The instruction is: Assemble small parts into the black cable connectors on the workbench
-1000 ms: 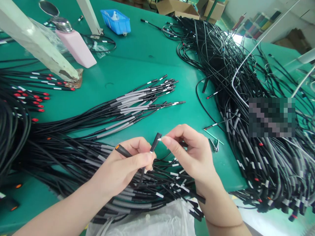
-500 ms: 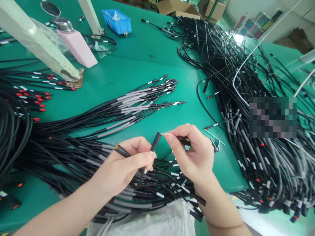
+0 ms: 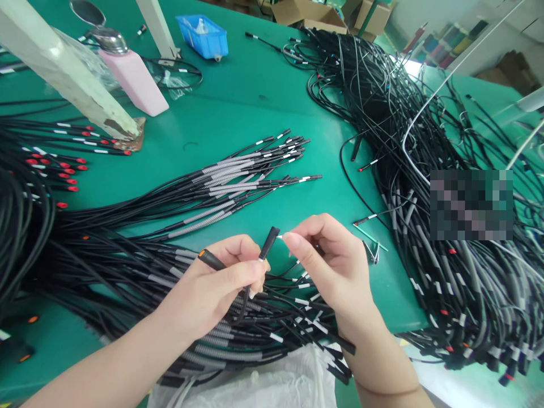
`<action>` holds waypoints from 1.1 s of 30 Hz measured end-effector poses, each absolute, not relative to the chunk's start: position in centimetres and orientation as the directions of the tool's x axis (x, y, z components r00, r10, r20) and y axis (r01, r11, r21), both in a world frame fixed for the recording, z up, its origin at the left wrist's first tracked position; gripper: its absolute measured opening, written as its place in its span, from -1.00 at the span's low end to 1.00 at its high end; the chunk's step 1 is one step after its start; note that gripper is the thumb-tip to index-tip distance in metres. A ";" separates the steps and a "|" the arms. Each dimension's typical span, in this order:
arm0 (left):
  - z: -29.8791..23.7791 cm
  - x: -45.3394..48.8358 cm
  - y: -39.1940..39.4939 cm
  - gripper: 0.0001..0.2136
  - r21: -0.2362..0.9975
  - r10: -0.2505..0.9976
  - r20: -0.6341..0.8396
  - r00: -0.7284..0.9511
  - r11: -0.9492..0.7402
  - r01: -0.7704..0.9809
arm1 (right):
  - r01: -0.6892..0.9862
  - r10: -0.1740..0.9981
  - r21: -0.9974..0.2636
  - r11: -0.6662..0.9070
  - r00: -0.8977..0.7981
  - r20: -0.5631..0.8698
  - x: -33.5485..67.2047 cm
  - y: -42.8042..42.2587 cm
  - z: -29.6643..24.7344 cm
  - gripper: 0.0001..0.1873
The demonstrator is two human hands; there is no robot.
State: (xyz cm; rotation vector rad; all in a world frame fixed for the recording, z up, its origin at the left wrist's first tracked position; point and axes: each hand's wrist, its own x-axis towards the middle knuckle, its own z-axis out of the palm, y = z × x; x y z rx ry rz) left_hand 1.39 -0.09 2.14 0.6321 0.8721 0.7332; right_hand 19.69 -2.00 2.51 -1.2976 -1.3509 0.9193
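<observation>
My left hand is closed, pinching a thin black cable between thumb and fingers. The cable's black sleeve-like end sticks up above the thumb, tilted to the right. A second black cable end with an orange tip pokes out over the back of the same hand. Just right of the sleeve, my right hand has thumb and forefinger pressed together. A tiny white bit shows at those fingertips; what it is I cannot make out. Under both hands lies a bundle of black cables with grey corrugated sleeves.
A second cable bundle lies ahead on the green table. A large cable heap covers the right side. Small snips lie beside my right wrist. Farther back are a pink bottle, a blue bin and a white post.
My right fingertips have shifted slightly along the cable's sleeve end, and the dark piece seen behind them earlier no longer shows. My left hand keeps its hold almost unmoved.
</observation>
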 end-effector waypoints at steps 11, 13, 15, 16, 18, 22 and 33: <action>2.1 1.4 -0.2 -0.77 0.757 0.795 -0.414 0.443 0.571 -0.318 | -0.021 0.993 -0.999 -0.024 0.116 -0.026 19.9 -2.0 2.7 -0.76; 2.0 1.4 -0.2 -0.78 0.755 0.793 -0.413 0.447 0.573 -0.319 | -0.020 0.993 -0.999 -0.030 0.115 -0.032 19.9 -1.9 2.7 -0.75; 2.1 1.3 -0.2 -0.78 0.749 0.790 -0.414 0.452 0.578 -0.324 | -0.026 0.993 -0.999 -0.035 0.111 -0.037 19.9 -1.9 2.7 -0.76; 2.1 1.3 -0.2 -0.77 0.746 0.788 -0.414 0.455 0.581 -0.327 | -0.031 0.994 -0.999 -0.034 0.106 -0.038 19.9 -1.9 2.6 -0.76; 2.2 1.3 -0.2 -0.76 0.737 0.787 -0.421 0.452 0.587 -0.335 | -0.033 0.995 -0.999 -0.028 0.098 -0.031 19.8 -1.9 2.6 -0.77; 2.3 1.4 -0.1 -0.74 0.705 0.778 -0.457 0.431 0.613 -0.357 | 0.061 0.991 -0.998 0.016 0.129 0.024 19.5 -2.1 2.5 -0.81; 1.9 1.5 -0.2 -0.71 0.645 0.741 -0.498 0.451 0.664 -0.379 | 0.386 0.939 -0.868 0.312 0.014 0.344 19.0 -2.8 1.8 -0.84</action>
